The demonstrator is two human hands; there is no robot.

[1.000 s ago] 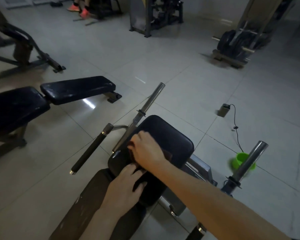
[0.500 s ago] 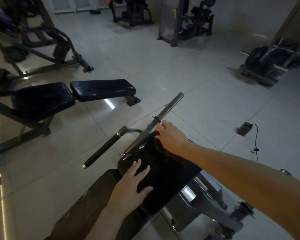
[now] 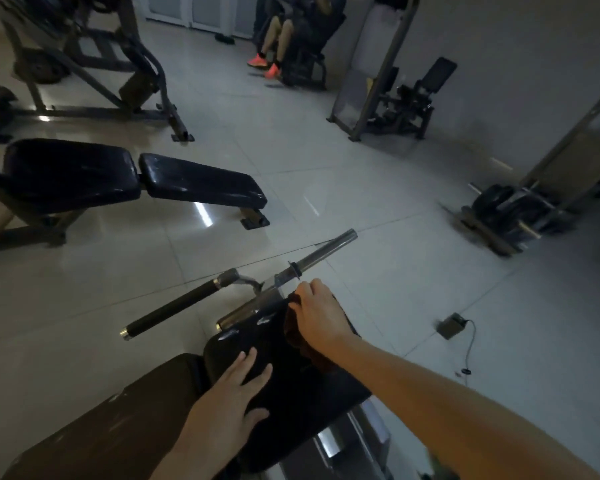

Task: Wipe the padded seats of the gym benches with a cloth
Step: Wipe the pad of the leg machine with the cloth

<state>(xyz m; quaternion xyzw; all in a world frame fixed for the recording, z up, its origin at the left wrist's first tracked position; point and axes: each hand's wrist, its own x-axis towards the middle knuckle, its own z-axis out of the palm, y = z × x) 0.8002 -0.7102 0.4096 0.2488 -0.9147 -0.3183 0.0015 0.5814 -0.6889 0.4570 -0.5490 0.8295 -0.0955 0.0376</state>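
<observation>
Right grip (image 3: 317, 313) curled round dark cloth (image 3: 297, 337), pressing it on black padded seat (image 3: 291, 386) at the pad's far edge, just short of steel bar (image 3: 319, 251). Left grip (image 3: 232, 407) flat, fingers straight, on the pad nearer the body, apart from right grip. Open tiled floor (image 3: 395, 271) right of grip; small box w/ cable (image 3: 451, 325) lies there. Second bench (image 3: 201, 183) far left.

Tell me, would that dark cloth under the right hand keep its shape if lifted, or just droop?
Probably droop: the cloth lies bunched and creased under the right hand, so it looks soft and floppy. It likely weighs little, since curled fingers alone grip it. On the glossy black pad it may slide easily.
</observation>
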